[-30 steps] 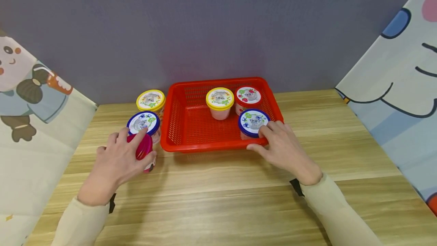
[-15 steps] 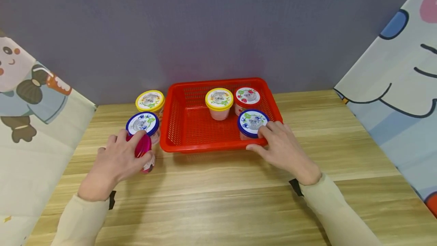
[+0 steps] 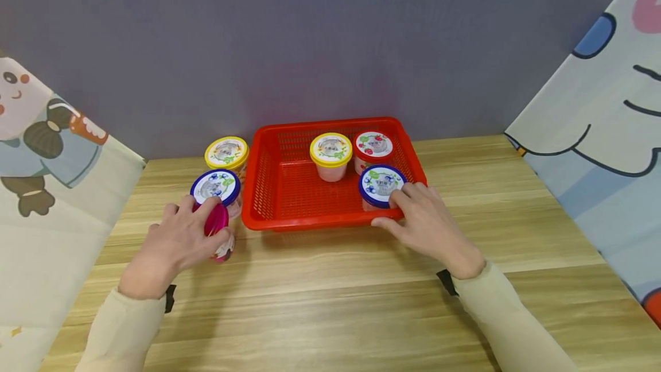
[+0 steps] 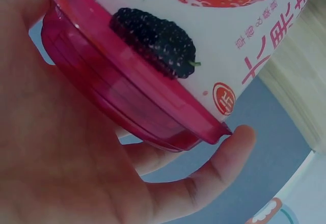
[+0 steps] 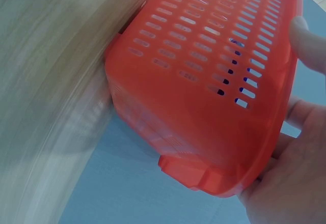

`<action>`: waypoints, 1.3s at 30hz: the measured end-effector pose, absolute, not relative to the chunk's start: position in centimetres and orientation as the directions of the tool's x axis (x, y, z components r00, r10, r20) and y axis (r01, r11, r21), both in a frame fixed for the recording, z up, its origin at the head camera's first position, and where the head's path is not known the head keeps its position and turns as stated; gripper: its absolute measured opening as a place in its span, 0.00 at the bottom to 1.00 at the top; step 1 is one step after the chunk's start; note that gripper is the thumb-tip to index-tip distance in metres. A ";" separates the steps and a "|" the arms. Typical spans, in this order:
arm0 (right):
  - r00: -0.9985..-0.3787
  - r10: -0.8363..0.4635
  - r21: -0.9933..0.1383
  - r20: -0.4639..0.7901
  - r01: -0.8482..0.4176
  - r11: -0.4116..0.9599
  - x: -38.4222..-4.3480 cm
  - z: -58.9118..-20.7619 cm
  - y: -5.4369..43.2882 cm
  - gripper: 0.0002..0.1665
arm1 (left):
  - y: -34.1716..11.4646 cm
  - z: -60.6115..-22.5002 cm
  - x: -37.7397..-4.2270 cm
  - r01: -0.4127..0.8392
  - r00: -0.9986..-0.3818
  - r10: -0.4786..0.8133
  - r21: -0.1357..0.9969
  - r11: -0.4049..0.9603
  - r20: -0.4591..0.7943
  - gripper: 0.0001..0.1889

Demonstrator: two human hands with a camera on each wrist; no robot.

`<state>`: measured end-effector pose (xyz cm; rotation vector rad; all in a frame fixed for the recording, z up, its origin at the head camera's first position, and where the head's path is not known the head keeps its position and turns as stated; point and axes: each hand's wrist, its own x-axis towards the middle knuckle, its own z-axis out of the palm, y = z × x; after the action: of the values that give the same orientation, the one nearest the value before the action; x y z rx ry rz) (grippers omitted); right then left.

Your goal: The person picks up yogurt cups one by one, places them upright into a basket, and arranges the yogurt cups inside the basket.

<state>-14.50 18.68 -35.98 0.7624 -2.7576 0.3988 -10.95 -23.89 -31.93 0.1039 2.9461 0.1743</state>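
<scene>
A: Delta?
B: Next to none versus a second ago. Left hand (image 3: 178, 240) curled round the magenta-lidded cup (image 3: 217, 221), which is outside the red basket (image 3: 304, 224), just left of it. Right hand (image 3: 428, 227) pinches the basket's front rim, right end.
A: Meaning?
B: Probably a steady hold; no visible progress.

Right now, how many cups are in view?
6. In the basket: yellow-lidded cup, red-lidded cup, blue-lidded cup. Left of it: second yellow-lidded cup, second blue-lidded cup, and the pink-lidded cup the left hand grips.
</scene>
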 end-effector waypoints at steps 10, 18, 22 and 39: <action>-0.830 -0.461 -0.194 0.314 -0.531 0.825 -14.5 -36.0 18.7 0.29 | -23.7 -31.9 -10.7 0.077 -0.985 0.093 0.113 0.991 -0.145 0.34; -0.832 -0.461 -0.192 0.307 -0.529 0.827 -14.4 -35.9 18.8 0.29 | -23.3 -31.3 -10.5 0.083 -0.990 0.092 0.089 0.993 -0.107 0.31; -0.831 -0.463 -0.196 0.307 -0.531 0.824 -14.4 -35.9 18.8 0.29 | -23.3 -30.9 -10.4 0.087 -0.991 0.096 0.088 0.992 -0.093 0.30; -0.829 -0.468 -0.204 0.307 -0.537 0.818 -14.3 -35.7 18.8 0.29 | -22.8 -28.5 -10.1 0.096 -0.995 0.099 0.106 0.990 -0.025 0.28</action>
<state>-14.34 18.82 -35.75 0.7757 -2.7596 0.4150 -10.15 -22.83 -28.53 0.1527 3.1037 0.1629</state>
